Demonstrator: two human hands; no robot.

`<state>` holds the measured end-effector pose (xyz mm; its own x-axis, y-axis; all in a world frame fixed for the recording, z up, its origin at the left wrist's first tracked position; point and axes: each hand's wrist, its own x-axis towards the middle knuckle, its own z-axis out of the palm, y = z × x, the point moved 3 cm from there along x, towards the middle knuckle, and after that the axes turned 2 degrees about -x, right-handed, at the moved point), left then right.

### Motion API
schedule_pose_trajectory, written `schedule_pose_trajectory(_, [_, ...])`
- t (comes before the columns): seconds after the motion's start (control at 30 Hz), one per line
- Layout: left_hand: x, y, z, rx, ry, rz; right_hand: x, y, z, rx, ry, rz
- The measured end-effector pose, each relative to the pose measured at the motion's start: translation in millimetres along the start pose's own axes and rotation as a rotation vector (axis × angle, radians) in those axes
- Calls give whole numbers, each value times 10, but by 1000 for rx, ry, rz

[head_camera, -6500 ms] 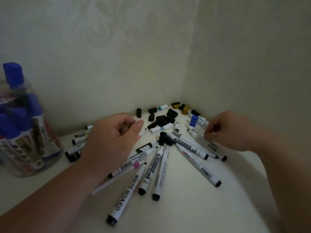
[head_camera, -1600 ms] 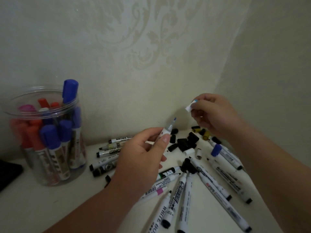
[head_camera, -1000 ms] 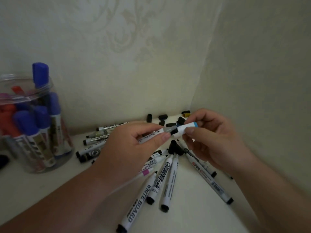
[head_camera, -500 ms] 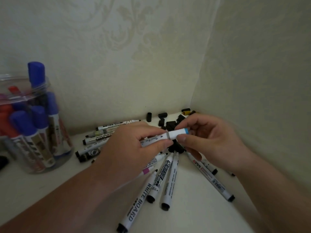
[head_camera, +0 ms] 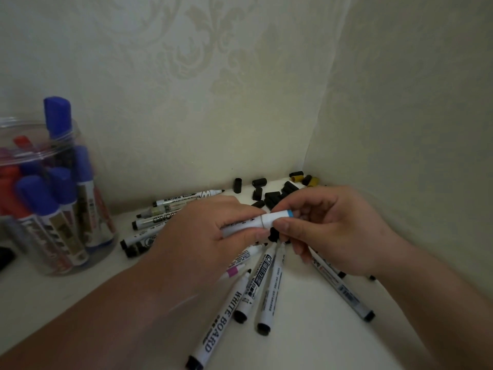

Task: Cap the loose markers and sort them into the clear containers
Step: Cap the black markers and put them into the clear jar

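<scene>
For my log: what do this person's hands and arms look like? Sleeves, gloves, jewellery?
The left hand and right hand are ungloved, with no rings on the fingers in view. The left forearm and right forearm show no sleeve, watch or bracelet up to the frame edge.

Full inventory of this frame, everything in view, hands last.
clear container: one, transparent, far left on the surface
blue-capped markers: at least four, upright in the container
red-capped markers: at least two, in the container
loose markers: a dozen or so, white barrels, fanned out, some under the hands
loose caps: ten-plus black, about two yellowish, in the corner
dark object: one, black, left edge, cut off
held marker: one, white, blue-tipped cap, between the hands
left hand: grips its barrel
right hand: pinches its cap end
</scene>
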<state>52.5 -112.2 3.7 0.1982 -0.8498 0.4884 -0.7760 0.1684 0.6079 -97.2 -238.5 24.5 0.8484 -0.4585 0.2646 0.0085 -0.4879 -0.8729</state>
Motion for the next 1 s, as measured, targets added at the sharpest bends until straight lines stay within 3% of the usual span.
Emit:
schedule_pose_trajectory(0.13, [-10,60,-13,-85,28,-16,11,-33,33,100,32,-13])
schedule_pose_trajectory(0.3, [11,55,4,-279,57,-113,49,-62,221,339,187,8])
schedule_pose_trajectory(0.47, [31,-104,-33,-523,95,-311,39,-8,281,238,369,36])
schedule_pose_trajectory(0.6, [90,-252,-157,-583,313,-416,35,-68,261,218,512,25])
schedule_pose_trajectory(0.7, [104,-544,-232,-617,558,-618,140,-269,329,230,612,-86])
schedule_pose_trajectory(0.77, [94,-641,-298,-637,619,-698,261,-544,455,195,566,-252])
schedule_pose_trajectory(0.87, [96,-627,-333,-721,579,-732,477,-1058,640,122,495,-496])
schedule_pose_trajectory(1.0, [125,-588,-342,-537,521,-638,864,-1666,878,72,503,-723])
